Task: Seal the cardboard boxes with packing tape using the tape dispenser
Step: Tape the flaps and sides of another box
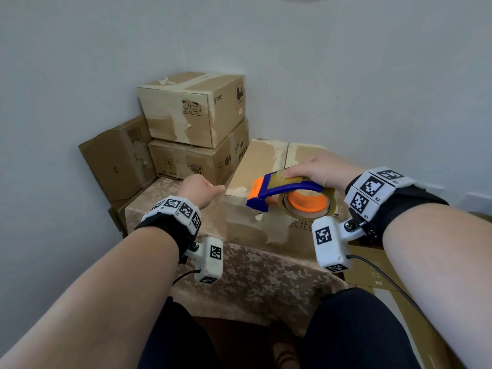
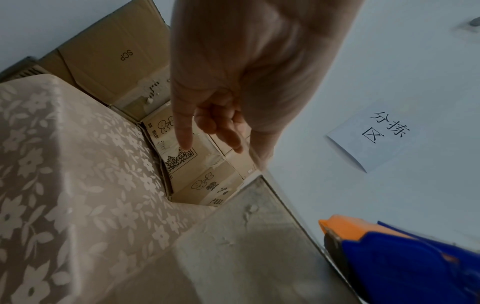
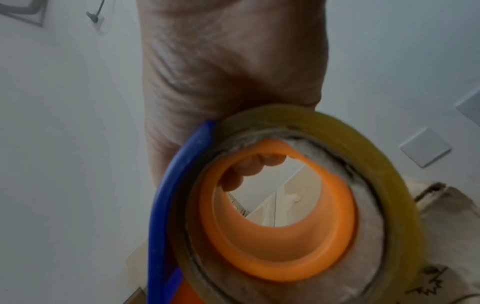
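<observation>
R hand (image 1: 314,170) grips dispenser (image 1: 287,194) over box (image 1: 269,166), seam running away from grip; L hand (image 1: 201,189) loose, empty.

Head cam looked forward and down from above both forearms, taking in the desk (image 1: 247,275), the stacked boxes (image 1: 191,110) and the wall corner. Left wrist cam sat close under the left hand (image 2: 249,67), aimed along its fingers at the boxes. Right wrist cam was nearly against the tape dispenser (image 3: 280,205), looking through its roll. All three views shared the dispenser.
</observation>
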A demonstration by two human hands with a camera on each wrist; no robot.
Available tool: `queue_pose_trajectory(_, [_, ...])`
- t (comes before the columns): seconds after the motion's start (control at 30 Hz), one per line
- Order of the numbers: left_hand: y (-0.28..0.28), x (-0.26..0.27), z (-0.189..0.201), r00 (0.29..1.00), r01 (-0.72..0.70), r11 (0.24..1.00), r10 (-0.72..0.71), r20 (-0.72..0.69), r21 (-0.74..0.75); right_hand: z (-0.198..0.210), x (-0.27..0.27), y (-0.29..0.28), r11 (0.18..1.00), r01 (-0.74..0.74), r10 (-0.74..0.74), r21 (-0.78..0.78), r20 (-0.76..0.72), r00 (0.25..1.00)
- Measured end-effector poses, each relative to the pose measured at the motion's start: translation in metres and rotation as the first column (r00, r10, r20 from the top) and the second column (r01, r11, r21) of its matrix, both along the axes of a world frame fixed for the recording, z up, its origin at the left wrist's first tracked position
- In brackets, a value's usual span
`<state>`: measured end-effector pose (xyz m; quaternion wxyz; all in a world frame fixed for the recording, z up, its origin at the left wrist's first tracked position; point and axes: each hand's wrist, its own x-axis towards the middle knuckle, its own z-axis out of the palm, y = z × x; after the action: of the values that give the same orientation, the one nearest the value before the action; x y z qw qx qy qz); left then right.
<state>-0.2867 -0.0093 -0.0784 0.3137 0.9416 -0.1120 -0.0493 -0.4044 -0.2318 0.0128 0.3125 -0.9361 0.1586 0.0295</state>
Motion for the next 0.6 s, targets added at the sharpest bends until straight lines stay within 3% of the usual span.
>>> queue_pose_trajectory(0.6, [-0.0009,0.0050,-0.0084,0.997,-0.019,0.999,0.017,-0.079,-0.030,0.0033,-0.0002,0.0044,0.998,-0.022,0.019,-0.058,-0.058,0.998])
